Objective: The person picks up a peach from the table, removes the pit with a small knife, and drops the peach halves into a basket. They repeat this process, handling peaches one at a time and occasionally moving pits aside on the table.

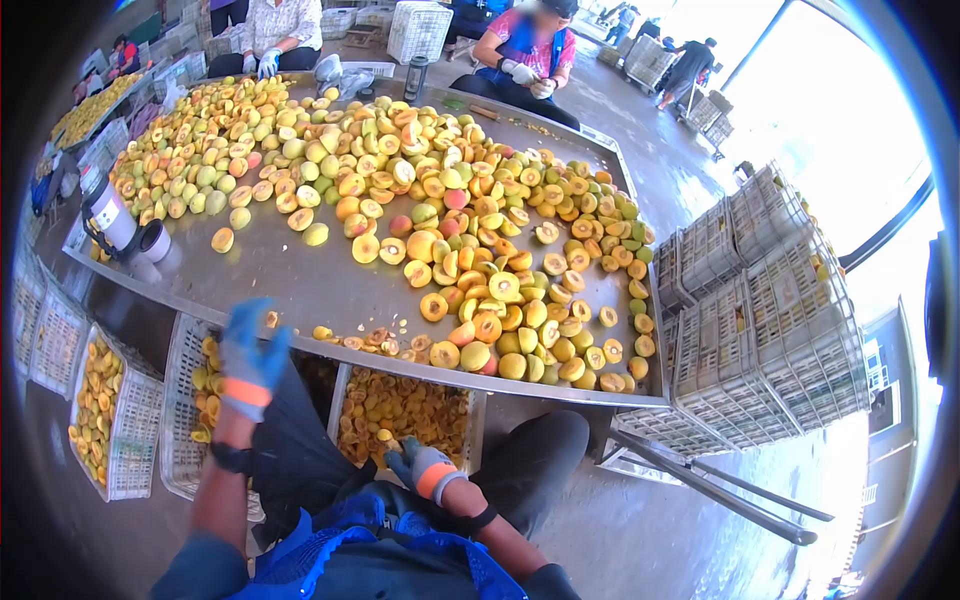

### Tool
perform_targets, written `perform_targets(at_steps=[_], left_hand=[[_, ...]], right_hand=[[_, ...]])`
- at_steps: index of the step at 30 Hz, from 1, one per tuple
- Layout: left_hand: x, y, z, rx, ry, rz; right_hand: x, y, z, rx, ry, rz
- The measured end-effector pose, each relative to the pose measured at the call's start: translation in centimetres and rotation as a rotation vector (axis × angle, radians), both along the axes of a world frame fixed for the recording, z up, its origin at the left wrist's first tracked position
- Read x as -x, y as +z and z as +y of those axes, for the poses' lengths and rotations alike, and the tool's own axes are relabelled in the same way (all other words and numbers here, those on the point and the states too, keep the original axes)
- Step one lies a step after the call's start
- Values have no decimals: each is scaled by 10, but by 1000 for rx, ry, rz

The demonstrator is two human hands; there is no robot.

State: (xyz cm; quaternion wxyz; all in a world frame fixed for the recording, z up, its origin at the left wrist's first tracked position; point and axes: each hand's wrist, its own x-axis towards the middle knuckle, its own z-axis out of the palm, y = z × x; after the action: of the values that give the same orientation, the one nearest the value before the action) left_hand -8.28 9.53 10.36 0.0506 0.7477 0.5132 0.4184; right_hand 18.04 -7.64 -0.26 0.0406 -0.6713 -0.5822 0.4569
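My left hand (252,352), in a blue and grey glove with an orange band, is raised at the table's near edge with its fingers apart and nothing visible in them. Below it stands a white crate (178,440) with yellow fruit halves (205,385). My right hand (418,468), gloved alike, is low over my lap, its fingers curled. What they hold, if anything, is hidden. A small yellow piece (385,435) shows by its fingertips. Beyond that hand, a container (477,420) under the table edge holds brownish-orange fruit pieces. Halved and whole peach-like fruits (480,290) cover much of the metal table (290,270).
A flask (112,215) and a cup (155,240) stand at the table's left. Stacked crates (760,320) rise at the right, above metal bars (710,490). Another fruit-filled crate (130,430) stands at left. Two gloved people sit across the table.
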Motion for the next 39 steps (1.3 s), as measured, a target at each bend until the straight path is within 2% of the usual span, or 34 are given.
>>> perform_targets(at_steps=[1, 2, 3, 4, 6, 9, 11, 14, 17, 18, 20, 21, 22, 23, 25, 26, 28, 30, 32, 33, 35, 36, 38, 39], left_hand=[[-37, 0, 4, 17, -174, -27], [-74, -8, 9, 146, -312, -75], [-111, -19, 15, 181, -443, -36], [-148, -30, 17, 261, -517, -52], [-210, -53, 23, 291, -581, 90], [-256, -75, 28, 614, -629, 393], [-264, -104, 23, 548, -557, 379], [-243, -83, 19, 562, -627, 346], [-233, -98, 25, 542, -570, 331], [-232, -102, 28, 578, -564, 304], [-231, -103, 32, 703, -513, 150], [-228, -104, 34, 766, -480, 74], [-224, -114, 34, 627, -436, 60], [-223, -114, 34, 611, -416, -2], [-213, -111, 30, 579, -349, -116], [-212, -125, 33, 499, -337, -234], [-206, -130, 36, 385, -299, -349], [-200, -145, 42, 372, -270, -476], [-194, -149, 49, 399, -282, -639], [-193, -144, 48, 448, -295, -789], [-190, -127, 37, 552, -324, -1089], [-184, -114, 30, 648, -303, -1165], [-172, -94, 21, 843, -257, -1310], [-169, -93, 23, 906, -460, -1407]], right_hand=[[-1, 4, 0, 7, -4, -1], [-3, 6, 0, 12, -10, -3], [-7, 3, -1, -11, -22, -1], [-11, -4, -5, -33, -30, 1], [-15, -8, -13, -60, -68, 8], [-24, -6, -24, -99, -153, 11], [-30, -11, -34, -145, -214, 4], [-34, -16, -38, -196, -248, 59], [-31, -23, -34, -239, -315, 116], [-33, -22, -31, -188, -287, 56], [-36, -12, -21, -80, -232, -62], [-35, -13, -24, -132, -267, -32], [-34, -15, -26, -187, -296, -2], [-34, -19, -26, -242, -316, 30], [-36, -34, -27, -176, -185, -39], [-36, -38, -24, -154, -110, -75], [-30, -45, -29, -267, -207, -21], [-30, -41, -30, -339, -317, 81], [-26, -37, -28, -320, -264, 24], [-26, -36, -26, -313, -241, -9], [-24, -36, -25, -476, -340, 206], [-21, -34, -27, -550, -389, 317], [-20, -21, -23, -541, -457, 418], [-17, -15, -20, -527, -493, 471]])
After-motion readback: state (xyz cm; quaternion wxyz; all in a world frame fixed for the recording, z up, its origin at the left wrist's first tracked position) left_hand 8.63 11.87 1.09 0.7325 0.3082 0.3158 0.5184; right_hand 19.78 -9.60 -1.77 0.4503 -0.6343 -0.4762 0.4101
